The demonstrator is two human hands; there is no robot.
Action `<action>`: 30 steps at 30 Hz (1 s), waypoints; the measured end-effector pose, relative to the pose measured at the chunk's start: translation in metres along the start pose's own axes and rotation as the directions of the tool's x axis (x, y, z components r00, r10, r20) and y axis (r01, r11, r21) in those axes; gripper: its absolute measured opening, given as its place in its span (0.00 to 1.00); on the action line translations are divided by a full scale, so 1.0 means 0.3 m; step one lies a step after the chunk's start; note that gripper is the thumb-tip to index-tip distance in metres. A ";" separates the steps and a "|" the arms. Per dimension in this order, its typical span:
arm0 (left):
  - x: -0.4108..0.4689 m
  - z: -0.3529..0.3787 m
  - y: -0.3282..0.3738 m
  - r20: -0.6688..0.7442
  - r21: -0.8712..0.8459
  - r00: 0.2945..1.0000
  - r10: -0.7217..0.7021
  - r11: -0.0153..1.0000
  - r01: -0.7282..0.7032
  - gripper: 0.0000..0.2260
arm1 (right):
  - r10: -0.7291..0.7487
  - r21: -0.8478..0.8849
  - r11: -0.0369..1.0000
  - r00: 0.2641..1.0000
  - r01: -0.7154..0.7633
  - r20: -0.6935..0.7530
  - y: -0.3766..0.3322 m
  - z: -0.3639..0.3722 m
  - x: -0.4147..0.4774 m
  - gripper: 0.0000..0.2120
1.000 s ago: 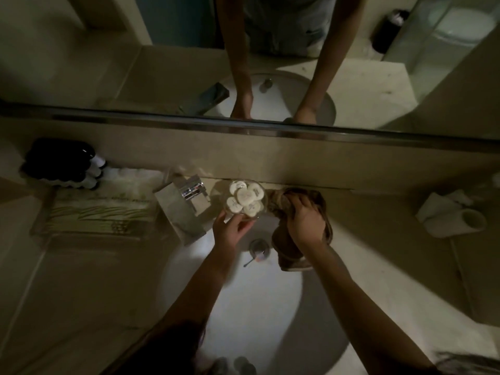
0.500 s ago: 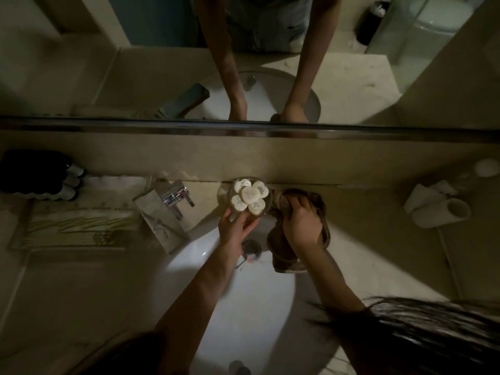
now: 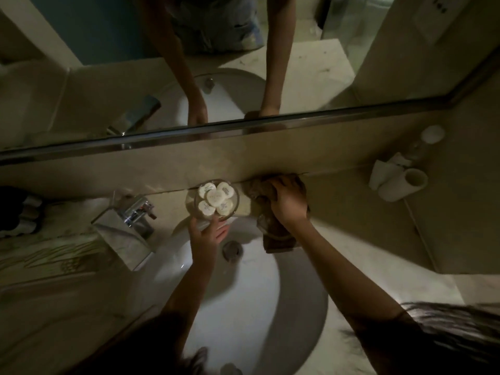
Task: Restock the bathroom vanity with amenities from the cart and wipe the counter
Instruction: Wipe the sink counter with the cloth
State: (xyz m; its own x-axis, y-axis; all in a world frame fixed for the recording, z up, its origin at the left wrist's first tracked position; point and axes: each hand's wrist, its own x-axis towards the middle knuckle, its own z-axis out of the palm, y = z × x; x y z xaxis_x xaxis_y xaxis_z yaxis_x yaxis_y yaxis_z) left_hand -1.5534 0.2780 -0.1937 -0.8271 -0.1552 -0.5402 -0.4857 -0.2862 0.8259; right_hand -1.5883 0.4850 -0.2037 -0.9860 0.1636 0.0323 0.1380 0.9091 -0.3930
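Head view: left hand [image 3: 205,236] grip holds soap dish [image 3: 212,202]; right hand [image 3: 289,203] grip clutches cloth [image 3: 274,235] on tabletop [image 3: 351,220]. Step: wiping. Next, probably: wipe beneath dish, reset it.

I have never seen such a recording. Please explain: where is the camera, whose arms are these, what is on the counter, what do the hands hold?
There is no machine: a person wears a camera on the head, which looks down at their arms. The mirror above repeats them. The left hand holds a glass dish of round white packets at the far edge of the sink. The right hand grips a brown cloth on the counter. A tap stands left of the sink; a white cup is at the right.
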 end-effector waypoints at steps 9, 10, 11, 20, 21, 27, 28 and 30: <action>-0.325 0.107 -0.201 0.100 0.245 0.981 -0.167 0.960 0.138 0.15 | 0.383 0.022 0.921 0.897 -0.388 -0.221 0.453 -0.250 -0.430 0.24; -0.372 0.126 -0.238 0.160 0.294 0.969 -0.187 0.946 0.134 0.19 | 0.448 0.016 0.890 0.869 -0.455 -0.209 0.478 -0.264 -0.519 0.23; -0.415 0.139 -0.277 0.219 0.337 0.954 -0.202 0.934 0.121 0.20 | 0.501 -0.001 0.859 0.842 -0.511 -0.199 0.494 -0.270 -0.606 0.21; -0.646 0.190 -0.409 0.309 0.664 0.950 -0.053 0.727 -0.175 0.15 | 0.102 -0.009 0.995 0.994 -0.102 -0.042 0.150 -0.094 -1.042 0.17; -0.656 0.183 -0.416 0.292 0.672 0.956 -0.025 0.717 -0.187 0.14 | 0.044 -0.019 0.999 0.999 -0.044 -0.019 0.170 -0.100 -1.033 0.17; -0.729 0.225 -0.444 0.416 0.707 0.909 -0.002 0.629 -0.322 0.18 | 0.033 -0.001 0.999 0.999 -0.033 -0.043 0.449 -0.237 -0.972 0.16; -0.745 0.249 -0.457 0.450 0.701 0.893 0.006 0.618 -0.357 0.18 | 0.075 -0.018 0.997 0.995 -0.077 -0.064 0.510 -0.268 -0.971 0.15; -0.778 0.286 -0.486 0.501 0.673 0.865 -0.001 0.630 -0.389 0.17 | 0.168 -0.028 0.985 0.981 -0.172 -0.098 0.620 -0.329 -0.989 0.15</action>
State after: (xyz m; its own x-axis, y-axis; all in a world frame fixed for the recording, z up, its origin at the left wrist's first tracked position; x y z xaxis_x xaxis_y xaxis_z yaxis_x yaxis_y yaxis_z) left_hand -1.3138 0.4372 -0.1743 -0.8570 0.3397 -0.3875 -0.1745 0.5162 0.8385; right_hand -1.2610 0.6434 -0.1959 -0.9346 0.3512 0.0560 0.3078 0.8777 -0.3672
